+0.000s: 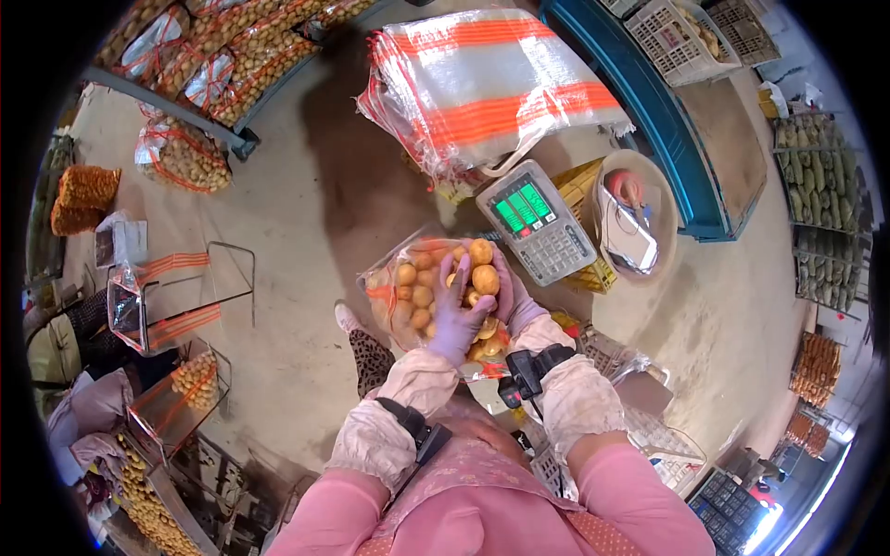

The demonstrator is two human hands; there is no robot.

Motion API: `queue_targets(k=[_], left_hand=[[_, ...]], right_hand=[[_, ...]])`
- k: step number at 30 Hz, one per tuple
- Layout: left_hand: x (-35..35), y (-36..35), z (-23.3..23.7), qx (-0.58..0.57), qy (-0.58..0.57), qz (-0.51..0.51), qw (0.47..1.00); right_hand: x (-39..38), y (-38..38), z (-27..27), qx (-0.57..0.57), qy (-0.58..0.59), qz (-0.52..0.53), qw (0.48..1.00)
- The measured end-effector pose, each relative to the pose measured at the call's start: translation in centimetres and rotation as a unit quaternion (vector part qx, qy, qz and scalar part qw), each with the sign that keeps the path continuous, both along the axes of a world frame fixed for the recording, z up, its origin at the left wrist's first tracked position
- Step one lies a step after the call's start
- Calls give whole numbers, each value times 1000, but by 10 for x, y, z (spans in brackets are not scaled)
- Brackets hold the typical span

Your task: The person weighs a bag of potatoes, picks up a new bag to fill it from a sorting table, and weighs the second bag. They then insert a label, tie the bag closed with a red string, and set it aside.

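Observation:
Both my hands wear light purple gloves and cup several round yellow-brown potatoes (485, 279) between them. My left hand (458, 315) curls over the potatoes from the left side, fingers bent around them. From the right, my right hand (515, 295) presses against the same bunch; its fingertips are partly hidden. Directly beneath and to the left is a clear plastic bag (375, 278) with orange stripes, holding more potatoes. A digital scale (563, 250) with a lit green display stands just beyond my right hand.
A stack of orange-striped bags (501, 79) lies ahead. Right of the scale sits a round tub (672, 199) with a phone (630, 236). Filled potato sacks (185, 157) are at upper left, a wire stand (227, 278) at left. A blue metal frame (663, 102) runs along the upper right.

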State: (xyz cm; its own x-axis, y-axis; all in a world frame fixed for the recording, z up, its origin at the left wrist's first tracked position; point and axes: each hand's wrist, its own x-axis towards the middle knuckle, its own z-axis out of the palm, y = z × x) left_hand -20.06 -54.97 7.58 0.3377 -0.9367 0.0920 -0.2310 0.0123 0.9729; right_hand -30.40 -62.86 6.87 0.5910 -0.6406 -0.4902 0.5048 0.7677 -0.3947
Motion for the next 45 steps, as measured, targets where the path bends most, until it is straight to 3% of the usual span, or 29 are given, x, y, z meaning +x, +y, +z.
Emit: queue_targets(k=[6,7,8,10,12,13,14,17,18,20,21,22,24,25,28,29,30,32,34,35,36,37,38,39,40,42,43,44,45], left_hand=[[16,18,-13,1,-17,-41,999],[19,22,-10,3,23,-42,999],[23,25,-6,4,63,-42,997],[31,34,-5,17,-19,-56,998],[33,43,-4,64,-102,-56,991],[34,43,-4,62,-102,-62,991],[35,43,-4,59,-47,-56,996],[38,45,-4,63,60,-47,995],[39,47,-3,62,62,-51,995],[40,50,-1,15,29,-71,997],[35,53,13,58,176,-48,982],[34,60,14,60,176,-50,981],[35,76,14,71,39,-38,996],[35,85,14,76,-29,-32,996],[36,100,9,85,-234,-13,968],[33,101,2,162,29,50,985],[34,100,3,162,29,47,985],[37,95,2,181,83,44,979],[46,94,8,198,70,7,978],[49,94,11,144,-120,-60,981],[51,92,18,83,-304,-123,941],[47,85,36,80,-303,-127,941],[39,77,62,143,-108,-68,981],[34,74,75,203,91,-5,975],[36,75,73,203,90,-10,975],[43,78,65,98,-164,-96,977],[43,73,74,96,-166,-99,976],[41,67,84,137,26,-64,988],[41,61,94,172,217,-25,961]], right_hand=[[7,20,-21,-80,21,-45,996],[11,24,-20,-146,78,-19,986],[14,27,-19,-212,135,8,968],[17,30,-13,-293,188,14,937],[13,28,2,-405,320,82,853],[10,28,11,-424,306,88,848],[11,31,18,-423,309,83,848],[19,47,37,-212,195,38,957],[20,53,27,-213,197,34,956],[19,67,-8,-332,309,106,885],[25,75,-4,-332,350,78,872],[27,78,-2,-330,351,76,873],[30,82,3,-504,423,134,741],[37,89,13,-431,421,114,790],[34,95,13,-419,442,53,791],[31,95,13,-426,449,17,785],[26,95,12,-425,450,15,785],[12,91,12,-294,468,-26,833],[-2,89,23,-277,475,-25,835],[-8,88,29,-305,476,-16,824],[-14,87,36,-334,477,-7,813],[-20,85,47,-333,480,-11,812],[-25,85,60,-326,490,-17,808],[-32,86,67,-318,500,-22,805],[-40,88,69,-316,502,-25,805],[-56,92,67,-322,537,-30,779],[-63,96,61,-304,529,-37,791],[-69,103,56,-303,529,-41,792],[-74,107,55,-297,530,-75,791]])
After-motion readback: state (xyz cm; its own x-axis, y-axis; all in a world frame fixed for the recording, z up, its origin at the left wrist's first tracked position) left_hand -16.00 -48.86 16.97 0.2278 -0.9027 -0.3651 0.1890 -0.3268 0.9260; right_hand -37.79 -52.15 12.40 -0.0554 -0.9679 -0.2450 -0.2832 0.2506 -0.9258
